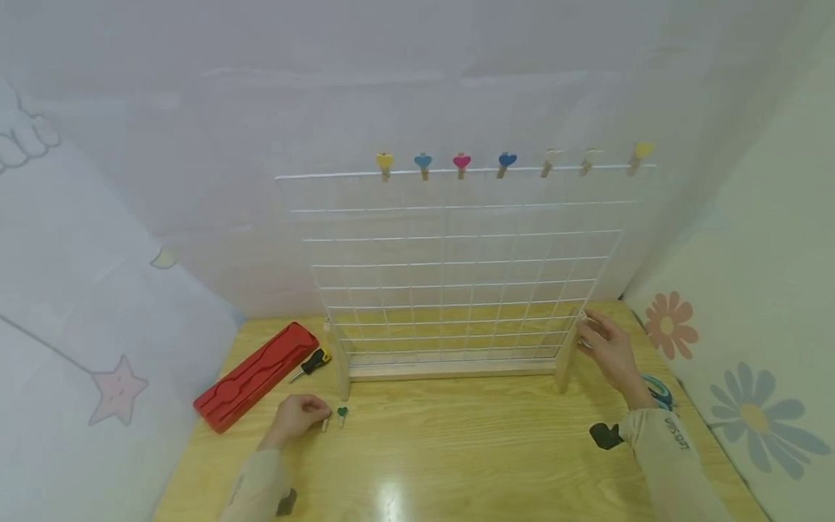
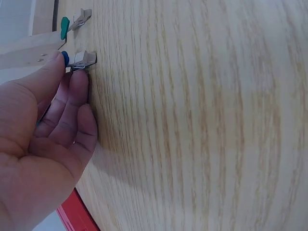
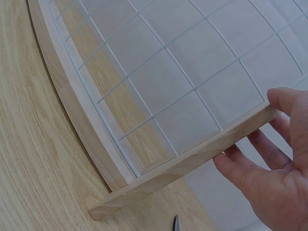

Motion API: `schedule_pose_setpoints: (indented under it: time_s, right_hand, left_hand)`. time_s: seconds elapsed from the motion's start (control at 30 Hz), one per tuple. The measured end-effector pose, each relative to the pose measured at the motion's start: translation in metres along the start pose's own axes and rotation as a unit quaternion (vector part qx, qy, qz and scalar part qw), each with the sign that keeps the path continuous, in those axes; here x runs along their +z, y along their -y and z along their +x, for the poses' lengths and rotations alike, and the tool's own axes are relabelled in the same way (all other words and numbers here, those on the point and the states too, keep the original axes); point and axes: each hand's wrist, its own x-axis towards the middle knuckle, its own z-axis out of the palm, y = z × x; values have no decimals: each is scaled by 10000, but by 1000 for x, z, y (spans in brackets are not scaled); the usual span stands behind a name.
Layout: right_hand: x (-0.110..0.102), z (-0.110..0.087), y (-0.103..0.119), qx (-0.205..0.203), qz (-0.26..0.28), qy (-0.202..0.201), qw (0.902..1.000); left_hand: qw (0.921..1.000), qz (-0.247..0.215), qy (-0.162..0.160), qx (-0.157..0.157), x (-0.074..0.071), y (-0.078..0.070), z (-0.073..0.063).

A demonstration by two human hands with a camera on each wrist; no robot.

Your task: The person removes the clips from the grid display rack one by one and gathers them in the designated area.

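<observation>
My left hand (image 1: 296,419) is low over the table at left, thumb and fingertips pinching a small wooden clothespin (image 2: 84,59) with a blue piece on it. Beside it lies another clothespin (image 1: 342,415) topped by a green heart. A white wire grid (image 1: 443,264) stands upright in a wooden frame. On the right, my right hand (image 1: 609,351) grips the frame's side post (image 3: 192,161), thumb on one face and fingers on the other. Along the grid's top wire sit several heart clothespins, among them a yellow one (image 1: 384,162) and a pink one (image 1: 462,162).
A red molded tray (image 1: 254,377) lies at the table's left, next to a black and yellow screwdriver (image 1: 312,364). Teal-handled scissors (image 1: 659,391) lie by the right forearm. Printed fabric walls (image 1: 750,290) enclose the wooden table (image 1: 457,449).
</observation>
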Motion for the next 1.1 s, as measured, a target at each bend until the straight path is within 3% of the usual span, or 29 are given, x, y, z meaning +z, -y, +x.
schedule_pose_setpoints:
  time_s: [0.43,0.8,1.1]
  right_hand:
    - [-1,2,-3,-47,-228,3,9997]
    - [0,3,-3,-61,-165,23,9998]
    - [-2,2,-4,-21,-56,-12,10000]
  left_hand:
    - [10000,-42,11,-83,4,1,0]
    - [9999,-23,-47,-139,-2,1,2]
    - [9975,-145,-688,3,-7,-7,6]
